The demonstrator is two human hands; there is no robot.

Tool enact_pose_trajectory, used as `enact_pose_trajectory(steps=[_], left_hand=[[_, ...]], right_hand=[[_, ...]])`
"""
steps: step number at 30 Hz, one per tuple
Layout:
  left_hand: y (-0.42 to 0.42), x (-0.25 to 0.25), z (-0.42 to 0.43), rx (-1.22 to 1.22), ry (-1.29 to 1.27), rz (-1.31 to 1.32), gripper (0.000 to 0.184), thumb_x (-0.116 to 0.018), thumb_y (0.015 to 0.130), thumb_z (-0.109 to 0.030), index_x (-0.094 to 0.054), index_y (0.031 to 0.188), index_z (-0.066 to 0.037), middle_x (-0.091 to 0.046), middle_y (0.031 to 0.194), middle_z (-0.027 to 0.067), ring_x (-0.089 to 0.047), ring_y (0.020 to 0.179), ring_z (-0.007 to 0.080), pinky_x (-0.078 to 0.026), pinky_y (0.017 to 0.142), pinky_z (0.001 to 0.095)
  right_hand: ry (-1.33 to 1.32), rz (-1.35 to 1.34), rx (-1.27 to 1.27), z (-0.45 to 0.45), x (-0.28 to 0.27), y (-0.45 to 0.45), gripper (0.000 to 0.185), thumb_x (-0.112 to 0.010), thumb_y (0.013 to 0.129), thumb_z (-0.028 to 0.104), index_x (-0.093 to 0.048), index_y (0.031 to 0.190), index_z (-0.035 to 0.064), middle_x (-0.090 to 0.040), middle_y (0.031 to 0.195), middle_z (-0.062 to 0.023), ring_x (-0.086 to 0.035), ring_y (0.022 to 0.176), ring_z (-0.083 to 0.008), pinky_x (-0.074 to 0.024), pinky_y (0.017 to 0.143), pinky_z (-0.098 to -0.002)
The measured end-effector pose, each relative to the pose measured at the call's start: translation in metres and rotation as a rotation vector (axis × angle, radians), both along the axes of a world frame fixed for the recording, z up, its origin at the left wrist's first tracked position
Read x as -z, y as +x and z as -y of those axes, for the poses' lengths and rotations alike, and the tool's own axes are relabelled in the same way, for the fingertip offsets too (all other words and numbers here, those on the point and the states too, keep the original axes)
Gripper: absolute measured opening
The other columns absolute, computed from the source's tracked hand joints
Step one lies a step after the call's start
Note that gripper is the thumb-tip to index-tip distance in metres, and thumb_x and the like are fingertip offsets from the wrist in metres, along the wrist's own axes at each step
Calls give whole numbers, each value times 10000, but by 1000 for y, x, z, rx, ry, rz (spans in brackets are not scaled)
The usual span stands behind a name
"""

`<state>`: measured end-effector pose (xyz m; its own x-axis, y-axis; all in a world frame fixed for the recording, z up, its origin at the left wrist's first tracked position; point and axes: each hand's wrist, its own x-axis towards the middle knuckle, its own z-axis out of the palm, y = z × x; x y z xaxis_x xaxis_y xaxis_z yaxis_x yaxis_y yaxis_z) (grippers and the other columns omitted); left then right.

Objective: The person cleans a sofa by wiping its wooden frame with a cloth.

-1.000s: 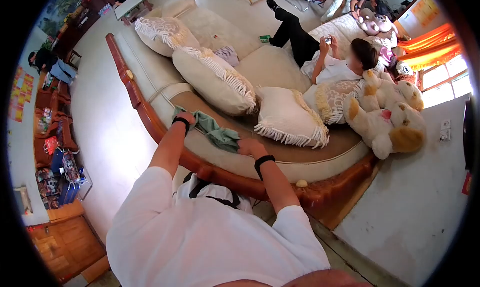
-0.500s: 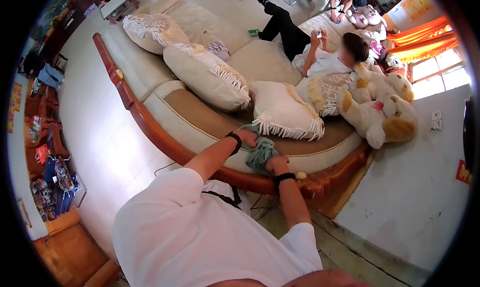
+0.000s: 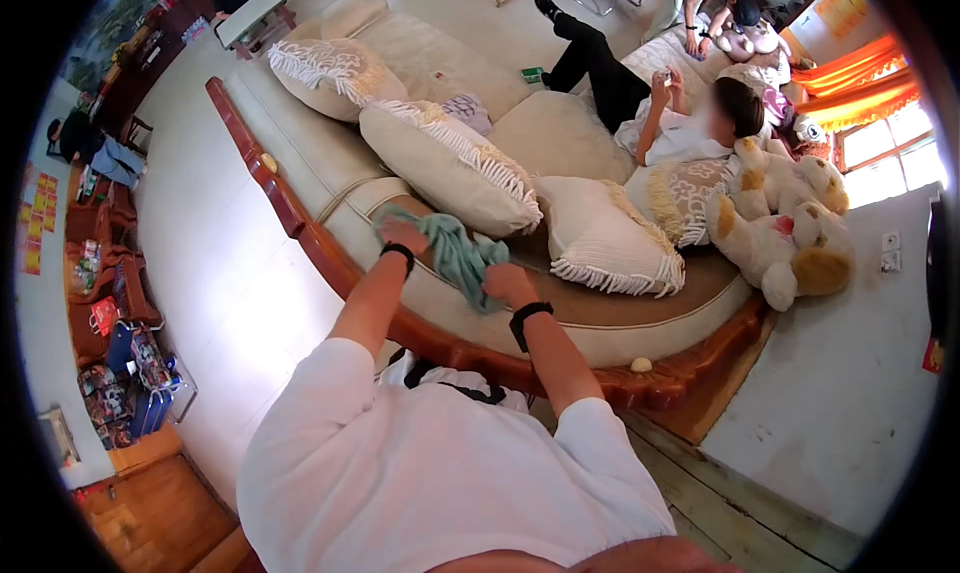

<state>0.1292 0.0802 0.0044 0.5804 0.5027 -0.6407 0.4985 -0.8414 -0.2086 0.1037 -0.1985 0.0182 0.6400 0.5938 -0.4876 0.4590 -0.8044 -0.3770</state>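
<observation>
A crumpled green cloth (image 3: pixel 462 256) lies over the brown and cream top of the sofa's curved back (image 3: pixel 590 338). My left hand (image 3: pixel 404 236) is closed on the cloth's left end, pressed against the sofa back. My right hand (image 3: pixel 511 284) grips the other end, close to the wooden trim (image 3: pixel 430 343). Between the hands the cloth hangs in loose folds. Both wrists wear dark bands. Just beyond the cloth lean a long fringed cushion (image 3: pixel 445 168) and a white fringed cushion (image 3: pixel 610 238).
A person (image 3: pixel 690 123) reclines on the sofa, holding a small object. Another person (image 3: pixel 715 13) bends over the sofa's far end. Plush toys (image 3: pixel 785 228) rest at the right, near the wall. Bags (image 3: pixel 140 373) stand at the left.
Both hands have moved left along the sofa back with the cloth. The cloth was bunched up and now spreads wider between them. The view has shifted slightly.
</observation>
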Motion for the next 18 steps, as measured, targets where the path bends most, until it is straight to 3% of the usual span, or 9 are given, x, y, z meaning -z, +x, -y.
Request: enact_pose_trajectory(steps=[1, 2, 5, 7, 9, 11, 13, 15, 18], left_hand=[[-1, 1, -11, 5, -1, 2, 747, -407, 938, -568, -295, 1528, -125, -155, 1588, 273, -139, 1467, 459, -137, 1154, 599], [-5, 3, -20, -18, -12, -17, 756, -392, 940, -576, -275, 1537, -127, -133, 1576, 308, -124, 1464, 478, -147, 1156, 584], [-9, 12, -13, -19, -11, -37, 787, -393, 940, -590, -219, 1555, -131, -111, 1554, 362, -113, 1458, 504, -163, 1153, 583], [0, 1, 22, -70, 60, -112, 770, -434, 929, -571, -285, 1538, -123, -149, 1553, 350, -143, 1448, 512, -159, 1135, 629], [9, 0, 49, 275, -117, -199, 709, -463, 925, -518, -387, 1493, -100, -188, 1546, 345, -164, 1437, 523, -160, 1113, 667], [7, 34, 97, 369, 19, -29, 646, -444, 936, -464, -460, 1443, -65, -222, 1539, 341, -186, 1424, 539, -173, 1105, 669], [2, 50, 140, 561, -161, -19, 633, -413, 951, -420, -440, 1447, -28, -229, 1533, 348, -193, 1418, 546, -182, 1111, 654], [-15, 88, 177, 605, -194, 122, 609, -396, 952, -390, -463, 1418, -5, -220, 1530, 359, -191, 1416, 550, -168, 1124, 639], [-34, 29, 200, 705, -349, 61, 593, -405, 941, -386, -493, 1374, 11, -196, 1527, 379, -190, 1411, 557, -163, 1135, 619]], right_hand=[[182, 100, 34, -1, 0, -6, 336, -652, 782, 324, -712, 948, 39, -705, 971, -191, -666, 912, -391, -535, 784, -480], [179, 100, 39, 2, 0, -8, 336, -652, 782, 324, -712, 948, 39, -705, 971, -191, -666, 912, -391, -535, 784, -480], [-25, -12, -51, 30, 3, -16, 366, -675, 767, 351, -699, 972, 48, -692, 995, -202, -659, 932, -393, -533, 798, -481], [-87, -20, 136, 68, -24, -13, 434, -710, 737, 394, -689, 995, 46, -682, 1014, -217, -657, 949, -391, -534, 812, -477], [-188, -50, 287, 106, -24, -9, 482, -754, 702, 409, -688, 989, 28, -686, 1013, -213, -660, 945, -385, -536, 819, -473], [-232, -21, 361, 155, 11, -7, 492, -773, 703, 404, -683, 985, 11, -692, 1003, -204, -668, 944, -375, -539, 820, -466], [-361, -75, 558, 179, -17, -15, 506, -790, 702, 411, -690, 1001, 16, -697, 1014, -201, -672, 949, -372, -543, 812, -455], [-382, -110, 592, 190, -12, -19, 474, -780, 713, 403, -701, 984, 22, -700, 1018, -200, -673, 949, -376, -545, 799, -456], [-404, -35, 622, 192, 18, -29, 379, -744, 747, 355, -724, 951, 37, -706, 1031, -189, -676, 943, -377, -548, 769, -458]])
